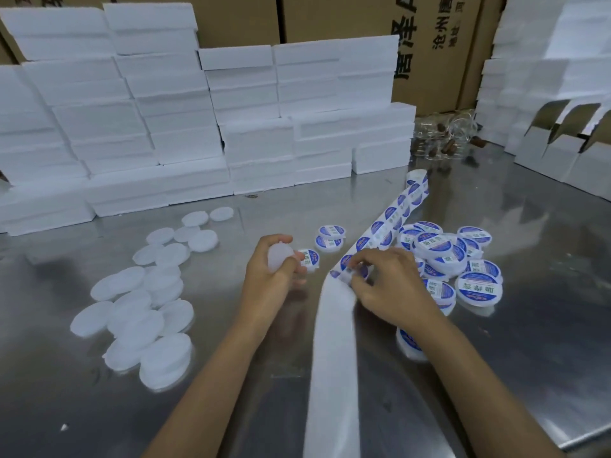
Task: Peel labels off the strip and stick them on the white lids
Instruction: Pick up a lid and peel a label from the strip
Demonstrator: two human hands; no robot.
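We see both hands over the steel table (496,342), mid-frame. The left hand (274,269) has its fingers curled round one blank lid (280,257), held above the tabletop — grip is closed on it. The right hand (390,285) pinches at the label strip (377,231) where it bends, thumb and fingertips closed on the label (355,271) at the fold. Motion blur there, so we can't tell how much of it has lifted.

The strip runs from a loose coil (417,180) at the far side, diagonally toward us, to the right hand. Blue-and-white round labels sit along that stretch. From the fold, the bare white backing (334,375) runs toward us and off the bottom edge of the frame.

The unlabelled white lids (145,312) lie scattered and overlapping on the left of the table, well apart from the hands. The labelled lids (453,259) are heaped on the right, just beyond and beside the right hand; one lies partly under the right forearm. Three more labelled ones (330,238) sit between the hands and the strip, just past the left hand.

Behind: white foam boxes (198,127) stacked along the far edge, brown cartons (429,44) behind them, folded white cartons (568,150) at far right, and some clear jars (443,137) in the gap — too blurred for detail.
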